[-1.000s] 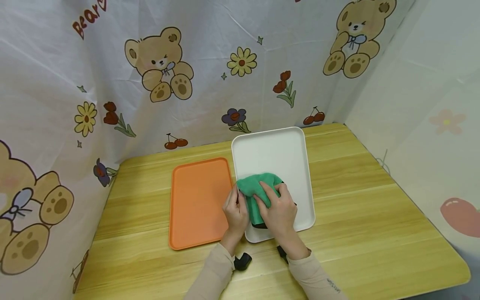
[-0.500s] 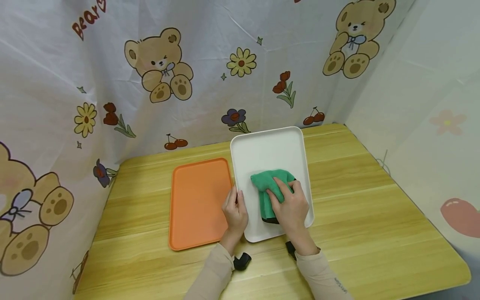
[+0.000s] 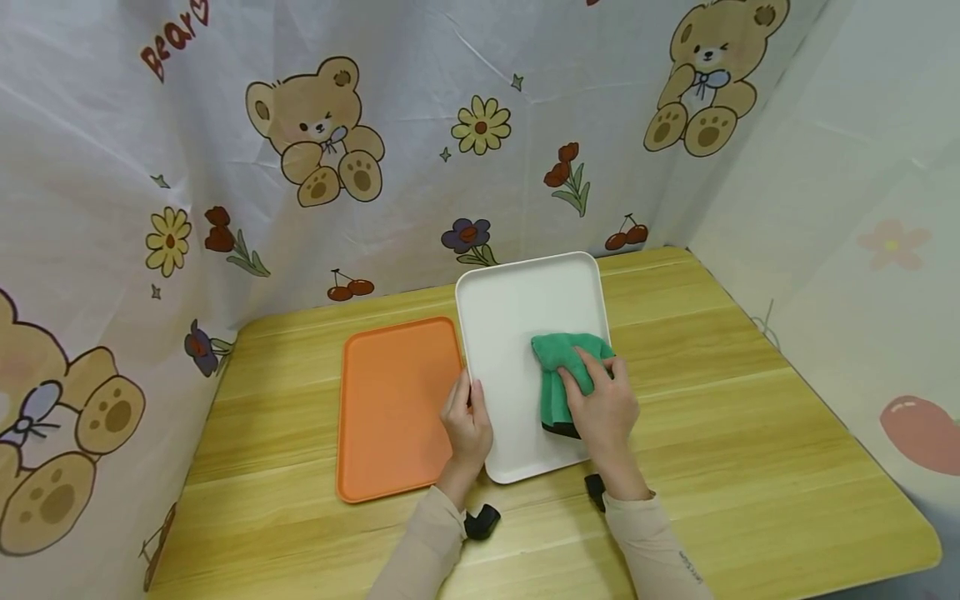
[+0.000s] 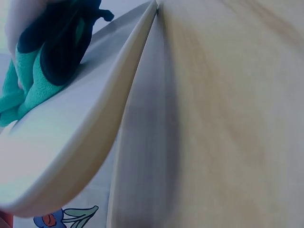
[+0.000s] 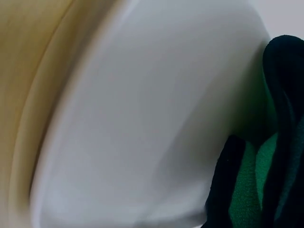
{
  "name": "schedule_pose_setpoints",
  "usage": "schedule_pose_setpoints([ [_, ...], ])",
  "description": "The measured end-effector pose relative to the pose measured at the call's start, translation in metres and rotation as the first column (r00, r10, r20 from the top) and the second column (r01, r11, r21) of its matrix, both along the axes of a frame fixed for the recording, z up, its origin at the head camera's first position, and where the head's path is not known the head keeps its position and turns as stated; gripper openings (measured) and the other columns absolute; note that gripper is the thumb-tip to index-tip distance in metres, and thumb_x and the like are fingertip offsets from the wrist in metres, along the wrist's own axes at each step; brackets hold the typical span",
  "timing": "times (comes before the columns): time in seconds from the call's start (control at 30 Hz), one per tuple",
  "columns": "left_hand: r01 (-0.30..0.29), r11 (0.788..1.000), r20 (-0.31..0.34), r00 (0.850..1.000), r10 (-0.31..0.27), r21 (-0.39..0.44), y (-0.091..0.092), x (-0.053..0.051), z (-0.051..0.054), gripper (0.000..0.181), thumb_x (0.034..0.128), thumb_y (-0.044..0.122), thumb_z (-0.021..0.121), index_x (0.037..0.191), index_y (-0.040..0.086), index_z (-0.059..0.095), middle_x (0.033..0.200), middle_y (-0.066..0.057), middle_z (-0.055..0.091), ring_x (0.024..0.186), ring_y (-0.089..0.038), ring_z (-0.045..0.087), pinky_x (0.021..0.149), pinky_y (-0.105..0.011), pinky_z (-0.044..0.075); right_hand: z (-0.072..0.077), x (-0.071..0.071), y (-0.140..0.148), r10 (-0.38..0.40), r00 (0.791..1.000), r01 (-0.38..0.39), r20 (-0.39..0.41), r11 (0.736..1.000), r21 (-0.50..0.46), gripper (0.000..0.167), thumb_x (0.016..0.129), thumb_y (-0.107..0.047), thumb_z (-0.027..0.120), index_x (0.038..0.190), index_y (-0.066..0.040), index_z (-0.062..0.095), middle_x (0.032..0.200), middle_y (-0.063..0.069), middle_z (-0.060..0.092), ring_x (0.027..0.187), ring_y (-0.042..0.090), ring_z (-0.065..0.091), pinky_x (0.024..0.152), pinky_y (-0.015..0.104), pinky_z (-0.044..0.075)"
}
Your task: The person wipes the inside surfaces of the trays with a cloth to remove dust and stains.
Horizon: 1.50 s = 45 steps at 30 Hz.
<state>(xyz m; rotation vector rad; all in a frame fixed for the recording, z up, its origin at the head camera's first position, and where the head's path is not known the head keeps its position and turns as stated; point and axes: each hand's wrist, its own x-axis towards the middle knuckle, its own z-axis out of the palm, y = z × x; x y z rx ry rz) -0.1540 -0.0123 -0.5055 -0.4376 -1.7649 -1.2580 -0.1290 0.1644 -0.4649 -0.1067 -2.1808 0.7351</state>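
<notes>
A bunched green cloth (image 3: 557, 392) with black edging lies against the right part of the white tray (image 3: 498, 333). My right hand (image 3: 606, 410) grips it from above, fingers curled into its folds. At the tray's left edge my left hand (image 3: 468, 425) holds the rim between thumb and fingers. In the left wrist view the tray (image 4: 71, 128) is tilted up off the wood, with the cloth (image 4: 31, 80) on its face. The right wrist view shows the dark-edged cloth (image 5: 244, 185) over the white tray surface (image 5: 142, 95).
An orange tray (image 3: 397, 408) lies on the wooden table (image 3: 720, 400), left of the white one. A printed curtain (image 3: 420, 67) hangs behind the table's back edge. Black pieces (image 3: 482, 522) sit by both wrists.
My right hand has carried the cloth rightward across the white tray, away from my left hand. The tray has shifted slightly left in the head view, still held by my left hand.
</notes>
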Motion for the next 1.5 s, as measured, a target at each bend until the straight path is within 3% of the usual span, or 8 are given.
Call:
schedule_pose_setpoints([
  [0.3, 0.002, 1.000, -0.023, 1.000, -0.002, 0.010, 0.000, 0.001, 0.003, 0.029, 0.0838, -0.020, 0.055, 0.112, -0.015, 0.063, 0.092, -0.025, 0.068, 0.068, -0.028, 0.065, 0.053, -0.027, 0.053, -0.001, 0.001, 0.006, -0.023, 0.999, 0.024, 0.025, 0.999, -0.029, 0.036, 0.078, -0.020, 0.083, 0.110, -0.006, 0.074, 0.085, 0.017, 0.053, 0.064, 0.030, 0.055, 0.047, 0.043, 0.044],
  [0.57, -0.020, 1.000, 0.011, 1.000, 0.020, 0.016, 0.001, 0.000, 0.002, 0.030, 0.0820, -0.021, 0.057, 0.112, -0.017, 0.063, 0.095, -0.027, 0.069, 0.070, -0.031, 0.067, 0.053, -0.028, 0.054, -0.002, 0.003, -0.003, -0.024, 0.999, 0.025, 0.038, 0.999, -0.023, 0.038, 0.079, -0.022, 0.082, 0.112, -0.005, 0.073, 0.085, 0.017, 0.052, 0.064, 0.030, 0.053, 0.046, 0.041, 0.042],
  [0.87, -0.024, 0.999, 0.024, 0.999, 0.023, 0.028, 0.005, 0.009, 0.024, 0.029, 0.0761, -0.029, 0.055, 0.105, -0.025, 0.061, 0.091, -0.034, 0.066, 0.074, -0.040, 0.068, 0.056, -0.035, 0.056, -0.001, 0.006, -0.019, 0.025, 1.000, -0.025, 0.007, 1.000, 0.008, 0.038, 0.076, -0.021, 0.084, 0.109, -0.005, 0.074, 0.085, 0.017, 0.053, 0.067, 0.029, 0.056, 0.048, 0.043, 0.047],
  [1.17, -0.009, 0.999, 0.034, 0.999, 0.007, 0.032, 0.001, 0.000, 0.002, 0.029, 0.0834, -0.021, 0.056, 0.111, -0.016, 0.063, 0.088, -0.024, 0.068, 0.066, -0.028, 0.065, 0.053, -0.027, 0.053, -0.001, 0.010, -0.038, 0.067, 0.998, -0.067, 0.005, 0.997, 0.043, 0.041, 0.074, -0.024, 0.086, 0.110, -0.009, 0.074, 0.087, 0.016, 0.055, 0.067, 0.030, 0.059, 0.049, 0.044, 0.051],
  [1.3, 0.000, 0.999, 0.019, 1.000, -0.001, 0.033, 0.000, -0.001, -0.001, 0.028, 0.0851, -0.019, 0.056, 0.112, -0.014, 0.064, 0.084, -0.021, 0.067, 0.061, -0.024, 0.061, 0.051, -0.025, 0.051, -0.001, 0.011, -0.045, 0.090, 0.996, -0.090, -0.003, 0.994, 0.054, 0.042, 0.072, -0.024, 0.087, 0.109, -0.009, 0.074, 0.087, 0.015, 0.055, 0.067, 0.028, 0.059, 0.049, 0.044, 0.051],
  [1.5, 0.003, 0.999, -0.011, 1.000, -0.002, 0.036, 0.000, -0.002, 0.001, 0.031, 0.0805, -0.023, 0.056, 0.109, -0.015, 0.064, 0.082, -0.021, 0.066, 0.058, -0.024, 0.059, 0.049, -0.022, 0.048, -0.001, 0.015, -0.055, 0.119, 0.993, -0.118, -0.011, 0.990, 0.078, 0.042, 0.072, -0.025, 0.087, 0.109, -0.011, 0.074, 0.086, 0.014, 0.054, 0.066, 0.026, 0.058, 0.048, 0.043, 0.051],
])
